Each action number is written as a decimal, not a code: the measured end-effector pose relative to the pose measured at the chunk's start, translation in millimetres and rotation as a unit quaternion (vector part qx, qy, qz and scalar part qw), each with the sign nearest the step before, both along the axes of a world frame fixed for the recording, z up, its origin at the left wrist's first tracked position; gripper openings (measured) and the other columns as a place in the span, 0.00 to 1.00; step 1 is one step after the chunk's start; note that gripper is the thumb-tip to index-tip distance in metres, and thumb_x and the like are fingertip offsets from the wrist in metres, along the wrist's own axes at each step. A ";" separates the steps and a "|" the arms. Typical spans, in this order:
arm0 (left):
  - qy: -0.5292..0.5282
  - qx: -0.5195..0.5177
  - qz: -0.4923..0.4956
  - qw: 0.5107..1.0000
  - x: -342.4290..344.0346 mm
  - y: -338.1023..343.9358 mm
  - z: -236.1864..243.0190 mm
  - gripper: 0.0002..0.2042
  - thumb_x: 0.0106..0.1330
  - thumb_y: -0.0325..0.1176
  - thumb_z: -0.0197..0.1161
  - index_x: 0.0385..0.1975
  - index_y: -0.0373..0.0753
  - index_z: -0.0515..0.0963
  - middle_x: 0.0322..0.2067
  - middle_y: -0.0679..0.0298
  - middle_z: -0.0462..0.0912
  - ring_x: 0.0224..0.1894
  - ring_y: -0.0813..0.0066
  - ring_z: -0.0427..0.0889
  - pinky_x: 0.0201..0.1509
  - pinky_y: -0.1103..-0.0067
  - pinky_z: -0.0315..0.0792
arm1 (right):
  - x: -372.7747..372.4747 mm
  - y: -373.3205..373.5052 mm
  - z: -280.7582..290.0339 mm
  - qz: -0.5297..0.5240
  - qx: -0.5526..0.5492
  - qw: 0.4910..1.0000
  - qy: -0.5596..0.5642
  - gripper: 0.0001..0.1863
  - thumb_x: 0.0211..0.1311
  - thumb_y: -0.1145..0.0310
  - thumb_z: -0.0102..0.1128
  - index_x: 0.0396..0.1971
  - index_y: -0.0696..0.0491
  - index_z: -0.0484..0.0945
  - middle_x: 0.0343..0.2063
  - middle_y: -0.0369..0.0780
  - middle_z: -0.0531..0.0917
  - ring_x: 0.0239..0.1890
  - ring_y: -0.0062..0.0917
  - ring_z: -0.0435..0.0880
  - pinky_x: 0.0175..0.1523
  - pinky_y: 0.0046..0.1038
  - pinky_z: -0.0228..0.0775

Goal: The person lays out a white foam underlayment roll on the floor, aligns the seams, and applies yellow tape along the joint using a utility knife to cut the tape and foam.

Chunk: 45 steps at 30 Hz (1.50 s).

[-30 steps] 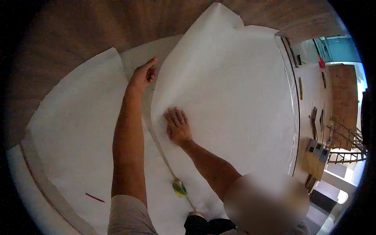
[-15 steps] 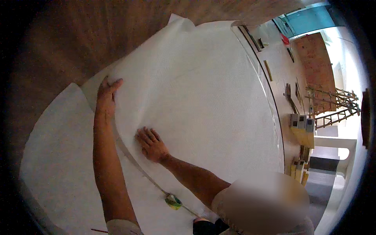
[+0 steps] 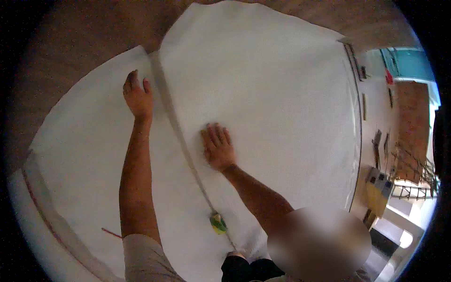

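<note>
Two large white fibrous sheets (image 3: pixel 282 84) lie side by side with curved far edges and a narrow greyish gap (image 3: pixel 174 117) between them. My left hand (image 3: pixel 137 98) rests on or just above the left sheet (image 3: pixel 75 155) beside the gap, fingers apart and slightly bent. My right hand (image 3: pixel 217 146) lies flat on the right sheet, right of the gap, holding nothing. A small green-and-yellow object (image 3: pixel 218 223) sits on the gap lower down. A thin red item (image 3: pixel 112 231) is left of my left forearm.
A dark wood-look surface (image 3: pixel 80 42) borders the sheets' far edges. At right are scattered strips (image 3: pixel 364 105), boxes (image 3: pixel 380 185), a brown board (image 3: pixel 411 127), wooden ladder-like frames (image 3: pixel 413 190) and a teal panel (image 3: pixel 406 61). A blurred patch (image 3: pixel 318 242) covers the lower right.
The right sheet's raised fold and far corner have flattened, showing more of the gap. My left hand has left that sheet's edge for the left sheet. The view has also shifted.
</note>
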<state>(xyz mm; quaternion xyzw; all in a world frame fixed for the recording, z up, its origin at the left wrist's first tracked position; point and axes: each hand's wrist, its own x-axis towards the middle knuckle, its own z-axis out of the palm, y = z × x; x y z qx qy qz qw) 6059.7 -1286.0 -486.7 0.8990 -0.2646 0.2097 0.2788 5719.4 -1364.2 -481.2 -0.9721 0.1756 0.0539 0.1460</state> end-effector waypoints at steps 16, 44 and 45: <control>0.019 0.185 -0.007 0.983 17.5 -5.9 -51.4 0.32 0.76 0.55 0.49 0.74 0.42 0.63 0.76 0.50 0.57 0.78 0.48 0.53 0.80 0.52 0.47 | -2.7 -0.4 -1.7 -0.017 -0.011 0.997 -0.070 0.30 0.69 0.62 0.48 0.72 0.46 0.67 0.76 0.42 0.61 0.77 0.45 0.57 0.79 0.53 0.44; -0.011 0.174 -0.067 0.982 28.6 21.4 -42.4 0.24 0.77 0.39 0.48 0.68 0.33 0.67 0.66 0.48 0.69 0.72 0.51 0.61 0.79 0.59 0.50 | -0.4 9.6 -4.7 0.007 0.049 0.995 -0.091 0.29 0.65 0.66 0.55 0.68 0.48 0.72 0.71 0.45 0.70 0.73 0.46 0.64 0.76 0.54 0.50; -0.002 0.173 -0.071 0.982 29.6 22.2 -40.6 0.24 0.77 0.39 0.49 0.68 0.33 0.67 0.66 0.48 0.70 0.72 0.51 0.61 0.79 0.59 0.50 | 3.0 2.3 1.1 0.004 0.073 0.993 -0.092 0.30 0.65 0.67 0.55 0.68 0.48 0.71 0.70 0.46 0.70 0.72 0.47 0.65 0.75 0.54 0.50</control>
